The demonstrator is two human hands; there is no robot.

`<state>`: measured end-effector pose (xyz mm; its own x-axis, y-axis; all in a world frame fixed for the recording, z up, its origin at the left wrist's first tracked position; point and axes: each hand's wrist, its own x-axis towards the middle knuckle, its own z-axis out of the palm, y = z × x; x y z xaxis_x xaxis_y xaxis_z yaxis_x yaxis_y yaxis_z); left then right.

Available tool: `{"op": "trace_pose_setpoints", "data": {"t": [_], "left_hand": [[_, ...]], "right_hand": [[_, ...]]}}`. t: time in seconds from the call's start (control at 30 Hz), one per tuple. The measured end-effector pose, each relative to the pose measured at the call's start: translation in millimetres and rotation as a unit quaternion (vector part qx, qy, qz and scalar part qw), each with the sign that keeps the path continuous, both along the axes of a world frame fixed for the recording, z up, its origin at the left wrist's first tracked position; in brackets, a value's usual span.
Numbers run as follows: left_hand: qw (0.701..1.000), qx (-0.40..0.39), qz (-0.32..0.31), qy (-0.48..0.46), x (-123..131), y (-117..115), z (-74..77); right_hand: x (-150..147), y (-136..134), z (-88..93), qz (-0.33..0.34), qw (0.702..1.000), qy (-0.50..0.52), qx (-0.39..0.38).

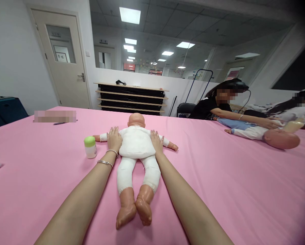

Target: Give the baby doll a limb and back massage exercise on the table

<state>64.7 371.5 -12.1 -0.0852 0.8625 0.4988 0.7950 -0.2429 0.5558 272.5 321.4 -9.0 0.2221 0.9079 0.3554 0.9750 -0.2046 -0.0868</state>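
Baby training doll (135,143) lies on a pink tablecloth (219,200), head pointing away from me. My left hand (114,139) and right hand (157,142) sit open, flat, level on either side of its cloth torso, not gripping. Green-capped bottle (90,147) just left of the doll.

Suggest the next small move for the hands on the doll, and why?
Probably lift the left hand off the cloth doll and reach for the green-capped bottle. It stands just beside the doll's arm, closest to that hand, while the right hand lies flat against the doll's torso and can steady it.
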Motion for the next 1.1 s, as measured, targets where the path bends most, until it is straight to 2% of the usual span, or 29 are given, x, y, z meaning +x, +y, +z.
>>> {"op": "trace_pose_setpoints", "data": {"t": [0.1,0.23,0.37,0.5,0.6,0.67,0.73,0.8,0.87,0.93,1.0,1.1], "left_hand": [[0.997,-0.035,-0.06,0.028,-0.2,1.3,0.7],[0.996,-0.051,-0.066,0.018,-1.4,-0.3,2.5],[0.997,-0.051,-0.066,0.006,-1.7,-0.5,3.8],[0.998,-0.05,0.011,0.029,-3.4,-2.2,1.3],[0.995,-0.052,0.08,0.032,-4.1,-5.8,0.7],[0.994,-0.033,0.102,0.028,-3.3,-7.4,2.2],[0.994,0.011,0.103,0.037,-1.6,-7.4,4.2],[0.993,0.05,0.087,0.059,0.1,-5.6,5.1],[0.993,0.051,0.065,0.082,1.0,-3.0,3.9],[0.994,0.017,0.033,0.106,0.9,-0.5,0.6],[0.992,-0.022,0.011,0.124,-0.1,1.2,-3.5],[0.992,-0.051,0.036,0.114,-2.3,1.7,-8.0]], "right_hand": [[0.8,0.4,-1.2,-0.018,0.999,0.031,0.018],[1.9,0.3,-2.8,-0.049,0.996,0.052,0.047],[1.8,-0.6,-4.4,-0.109,0.991,0.063,0.05],[1.9,-1.2,-6.5,-0.169,0.982,0.079,0.041],[3.0,-1.0,-6.2,-0.217,0.969,0.095,0.069],[3.5,-0.9,-4.4,-0.198,0.972,0.079,0.099],[3.3,-1.0,-1.8,-0.117,0.987,0.046,0.096],[2.4,-1.3,0.3,-0.019,0.998,0.021,0.049],[1.3,-1.7,1.2,0.026,1.0,0.017,-0.002],[0.4,-2.1,0.8,0.009,0.999,0.027,-0.02],[0.4,-2.4,-0.5,-0.045,0.998,0.042,-0.012],[1.6,-2.7,-3.0,-0.123,0.991,0.061,0.007]]}}
